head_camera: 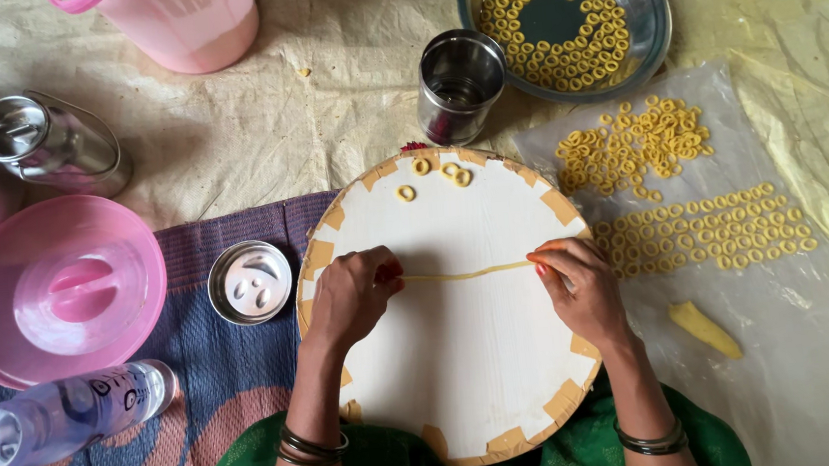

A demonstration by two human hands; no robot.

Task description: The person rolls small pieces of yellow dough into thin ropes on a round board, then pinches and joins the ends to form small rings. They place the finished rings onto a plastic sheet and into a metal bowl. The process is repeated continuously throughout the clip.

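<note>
A round white board (pixel 463 347) with tan tape around its rim lies in front of me. Across its middle stretches a thin yellow dough strand (pixel 467 274). My left hand (pixel 351 297) pinches its left end and my right hand (pixel 581 284) pinches its right end, both resting on the board. Three small dough rings (pixel 441 174) lie near the board's far edge.
A clear plastic sheet (pixel 767 333) on the right holds many dough rings (pixel 700 230) and a dough lump (pixel 703 329). A steel plate (pixel 648 7) of rings, a steel cup (pixel 459 84), a small steel lid (pixel 250 281), pink lid (pixel 56 289), pink jug (pixel 186 22), steel container (pixel 48 142) and bottle (pixel 64 416) surround the board.
</note>
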